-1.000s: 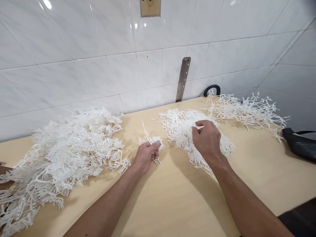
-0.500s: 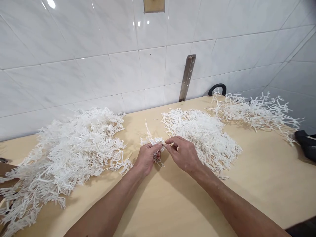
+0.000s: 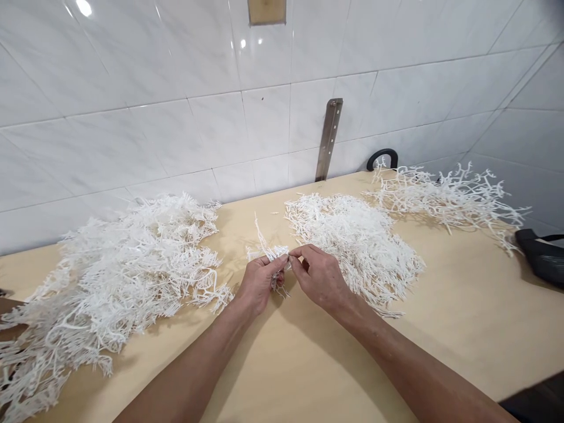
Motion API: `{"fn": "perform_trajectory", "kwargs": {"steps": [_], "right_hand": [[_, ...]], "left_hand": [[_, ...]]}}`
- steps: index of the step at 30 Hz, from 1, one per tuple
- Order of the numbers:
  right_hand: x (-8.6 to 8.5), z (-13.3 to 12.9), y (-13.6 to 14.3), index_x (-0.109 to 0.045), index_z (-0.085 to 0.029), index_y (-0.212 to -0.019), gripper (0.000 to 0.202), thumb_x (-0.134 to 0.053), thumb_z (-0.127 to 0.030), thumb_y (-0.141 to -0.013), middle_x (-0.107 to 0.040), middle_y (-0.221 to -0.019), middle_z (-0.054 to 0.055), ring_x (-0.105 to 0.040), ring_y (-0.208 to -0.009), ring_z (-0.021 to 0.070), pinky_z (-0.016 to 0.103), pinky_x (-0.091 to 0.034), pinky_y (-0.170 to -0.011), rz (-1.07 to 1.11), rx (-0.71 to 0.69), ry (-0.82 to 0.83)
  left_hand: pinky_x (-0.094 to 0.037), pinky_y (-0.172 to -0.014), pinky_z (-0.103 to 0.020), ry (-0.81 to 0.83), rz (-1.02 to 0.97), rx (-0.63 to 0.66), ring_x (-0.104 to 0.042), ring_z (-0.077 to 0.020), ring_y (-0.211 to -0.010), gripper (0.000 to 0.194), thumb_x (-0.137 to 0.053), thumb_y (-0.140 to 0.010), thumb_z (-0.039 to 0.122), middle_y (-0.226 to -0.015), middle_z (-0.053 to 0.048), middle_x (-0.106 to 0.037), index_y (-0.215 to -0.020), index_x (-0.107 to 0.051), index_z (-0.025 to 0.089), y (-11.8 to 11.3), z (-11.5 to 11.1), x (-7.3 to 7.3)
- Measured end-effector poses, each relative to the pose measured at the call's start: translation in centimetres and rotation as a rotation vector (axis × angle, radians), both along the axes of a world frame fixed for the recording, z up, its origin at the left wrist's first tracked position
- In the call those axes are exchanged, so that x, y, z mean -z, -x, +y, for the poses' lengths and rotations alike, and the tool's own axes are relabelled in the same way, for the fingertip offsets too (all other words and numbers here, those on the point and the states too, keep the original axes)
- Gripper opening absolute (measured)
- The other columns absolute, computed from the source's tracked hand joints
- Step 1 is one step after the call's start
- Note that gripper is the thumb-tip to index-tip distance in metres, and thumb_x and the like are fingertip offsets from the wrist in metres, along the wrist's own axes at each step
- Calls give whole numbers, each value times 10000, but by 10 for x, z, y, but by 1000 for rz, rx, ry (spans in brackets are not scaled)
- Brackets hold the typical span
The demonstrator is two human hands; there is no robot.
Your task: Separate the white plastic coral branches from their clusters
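Over the pale desk point(image 3: 462, 317), below the tiled wall point(image 3: 132, 70), I have both forearms reaching in from the lower edge of my view and slanting toward each other near the middle. A big heap point(image 3: 145, 258) of white strands lies to my left; a flatter pile point(image 3: 365, 235) sits beyond my right hand point(image 3: 321, 279), which hides part of its near side. A looser tangle point(image 3: 440, 194) spreads at the far right, near a black object point(image 3: 546, 258). A metal strip point(image 3: 328, 141) stands against the wall, a black loop point(image 3: 383, 155) to its right. Between heap and pile, my left hand point(image 3: 255, 282) has its grip clamped on a small white bunch point(image 3: 275, 252), one long strand point(image 3: 259, 232) sticking up. My right thumb and forefinger are pinched together at the bunch's right edge; what is between their tips is too small to tell.
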State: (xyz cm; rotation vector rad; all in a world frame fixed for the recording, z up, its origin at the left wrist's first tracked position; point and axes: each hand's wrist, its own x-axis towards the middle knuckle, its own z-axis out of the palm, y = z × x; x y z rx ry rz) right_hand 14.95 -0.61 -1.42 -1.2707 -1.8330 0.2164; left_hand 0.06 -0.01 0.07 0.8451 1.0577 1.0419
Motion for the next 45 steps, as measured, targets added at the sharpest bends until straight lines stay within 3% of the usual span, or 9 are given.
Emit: {"fn": "perform_trajectory", "kwargs": {"steps": [6, 18, 27, 30, 34, 38, 42, 45], "right_hand": [[0, 2, -3, -669, -188, -891, 154, -518, -194, -919, -712, -841, 45, -635, -691, 167, 289, -472, -678, -10, -34, 26], [1, 3, -2, -628, -180, -812, 166, -501, -170, -918, -689, -797, 52, -604, -663, 168, 287, -428, -626, -157, 54, -29], [-1, 7, 5, -623, -203, -740, 128, -541, -224, -836, -671, -650, 4, -588, -570, 155, 265, -435, -559, 81, 101, 154], [2, 10, 2, -602, -204, -731, 134, -522, -198, -838, -659, -677, 21, -582, -603, 159, 269, -439, -583, 31, 83, 70], [4, 21, -17, -558, -197, -703, 162, -477, -157, -838, -627, -725, 62, -562, -643, 181, 302, -422, -619, -84, 218, -30], [-4, 28, -46, -593, -196, -792, 93, -543, -256, -842, -637, -697, 32, -583, -618, 187, 332, -446, -668, 51, 378, 55], [-14, 29, -70, -610, -174, -876, 119, -568, -272, -824, -657, -765, 73, -604, -652, 213, 392, -465, -719, 80, 557, -10], [-21, 23, -71, -624, -137, -992, 215, -578, -278, -836, -671, -830, 113, -619, -701, 229, 406, -484, -720, 82, 566, -68]], "left_hand": [[-288, -494, -239, -11, 10, 17, -431, -88, -512, 407, -867, -575, 459, -554, 17, -511, -652, -646, 126, 0, -1, -1], [-281, -473, -244, -86, 201, -5, -382, -87, -457, 394, -769, -677, 467, -478, 34, -465, -563, -535, 172, -5, -3, 2], [-224, -447, -233, -55, 113, -73, -335, -72, -434, 384, -818, -609, 415, -445, 56, -432, -545, -523, 178, -8, -5, -1], [-228, -449, -233, -63, 102, -71, -335, -71, -435, 383, -825, -594, 427, -452, 56, -432, -553, -542, 172, -7, -6, 0], [-218, -450, -234, -72, 69, -43, -325, -62, -435, 402, -835, -593, 451, -468, 52, -443, -564, -558, 161, -2, -6, 2], [-297, -476, -225, -30, -39, -13, -403, -68, -474, 424, -868, -559, 463, -532, 32, -494, -608, -599, 139, 3, -3, 3], [-366, -520, -230, 4, -116, 3, -478, -80, -518, 428, -896, -531, 439, -604, 4, -563, -676, -651, 119, 5, 0, 3], [-372, -517, -236, 8, -126, 10, -490, -84, -516, 424, -900, -525, 429, -605, 7, -562, -669, -648, 120, 6, 0, 3]]}}
